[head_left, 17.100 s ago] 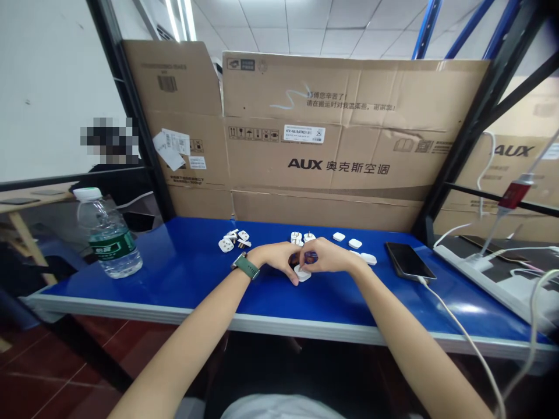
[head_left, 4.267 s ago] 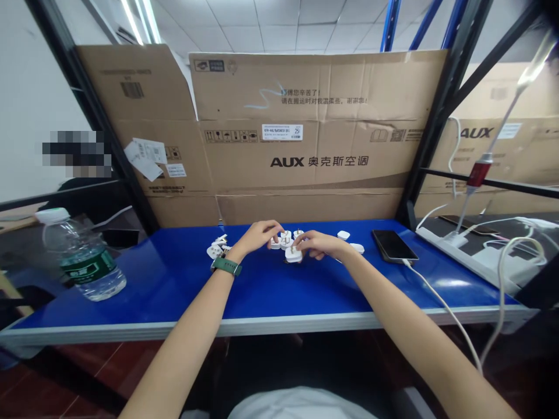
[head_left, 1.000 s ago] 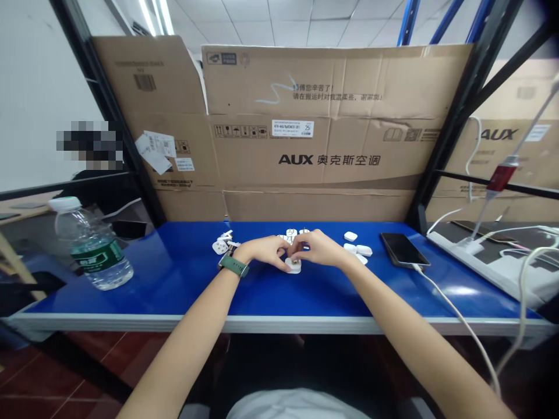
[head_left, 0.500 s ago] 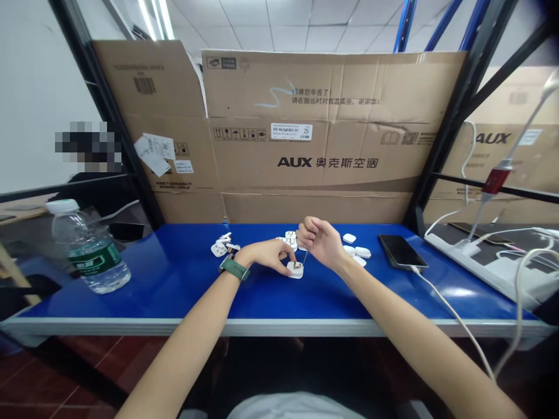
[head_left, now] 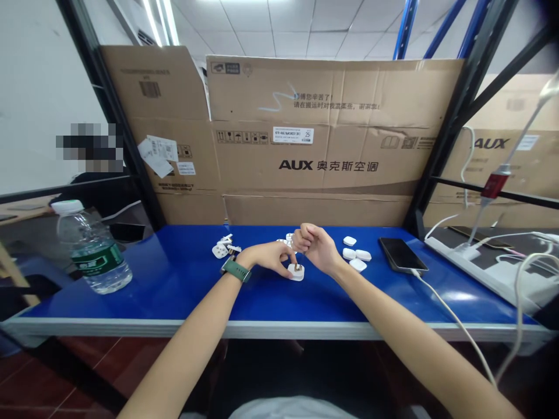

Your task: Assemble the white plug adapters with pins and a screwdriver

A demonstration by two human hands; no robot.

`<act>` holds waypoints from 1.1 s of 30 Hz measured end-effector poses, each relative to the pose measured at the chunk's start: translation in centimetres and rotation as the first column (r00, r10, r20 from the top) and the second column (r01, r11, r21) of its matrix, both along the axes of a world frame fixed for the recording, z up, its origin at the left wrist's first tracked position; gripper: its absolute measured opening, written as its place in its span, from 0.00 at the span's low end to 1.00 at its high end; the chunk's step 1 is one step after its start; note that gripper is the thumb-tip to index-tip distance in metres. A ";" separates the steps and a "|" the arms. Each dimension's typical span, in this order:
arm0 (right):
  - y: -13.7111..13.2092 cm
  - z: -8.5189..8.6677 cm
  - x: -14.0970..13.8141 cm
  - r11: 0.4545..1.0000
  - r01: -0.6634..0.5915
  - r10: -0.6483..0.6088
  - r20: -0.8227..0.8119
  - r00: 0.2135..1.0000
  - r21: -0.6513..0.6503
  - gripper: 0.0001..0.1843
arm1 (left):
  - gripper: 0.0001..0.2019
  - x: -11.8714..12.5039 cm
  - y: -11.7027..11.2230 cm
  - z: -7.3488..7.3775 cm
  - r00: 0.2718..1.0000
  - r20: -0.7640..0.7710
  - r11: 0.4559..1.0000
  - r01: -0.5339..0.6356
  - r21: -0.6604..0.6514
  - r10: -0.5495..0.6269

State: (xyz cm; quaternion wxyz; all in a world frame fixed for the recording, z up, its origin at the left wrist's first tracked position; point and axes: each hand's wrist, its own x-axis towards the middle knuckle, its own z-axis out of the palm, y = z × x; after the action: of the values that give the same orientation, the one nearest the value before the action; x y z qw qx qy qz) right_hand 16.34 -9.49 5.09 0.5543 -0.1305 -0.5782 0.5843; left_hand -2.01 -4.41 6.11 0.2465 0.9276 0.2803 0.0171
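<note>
On the blue tabletop, a small white square plug part lies with brass-coloured metal pieces standing on its upper face. My left hand, with a green-strapped watch at the wrist, pinches the left edge of this part between thumb and finger. My right hand is raised just above and right of it, fingers curled shut. The thin metal tool in that grip can hardly be made out now. Several white plug parts sit behind the hands, partly covered by my right hand.
White plug pieces, some with metal parts, lie in a pile at left; several white covers lie at right. A water bottle stands at far left. A phone with a cable and a power strip occupy the right. Cardboard backs the table.
My right hand has shifted slightly left and down, and the tool's thin shaft, visible before beside the plug part, no longer shows clearly. My left hand keeps its pinch. The view has tilted a little.
</note>
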 end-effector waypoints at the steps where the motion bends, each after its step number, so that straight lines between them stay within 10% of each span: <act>1: 0.0 0.0 -0.1 1.000 0.013 -0.013 0.015 1.000 0.003 0.21 | 0.24 0.0 0.0 0.0 1.000 0.008 1.000 0.005 0.005 -0.005; 33: 0.9 -0.7 -1.0 0.998 0.059 -0.059 0.041 0.997 0.010 0.22 | 0.23 0.0 0.4 -0.6 1.000 0.011 1.000 0.005 -0.005 -0.005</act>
State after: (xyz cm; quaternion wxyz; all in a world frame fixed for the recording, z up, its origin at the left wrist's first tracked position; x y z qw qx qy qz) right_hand 15.33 -8.62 4.35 0.5597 -0.1573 -0.5880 0.5623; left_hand -2.00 -4.00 5.54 0.2503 0.9275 0.2767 0.0209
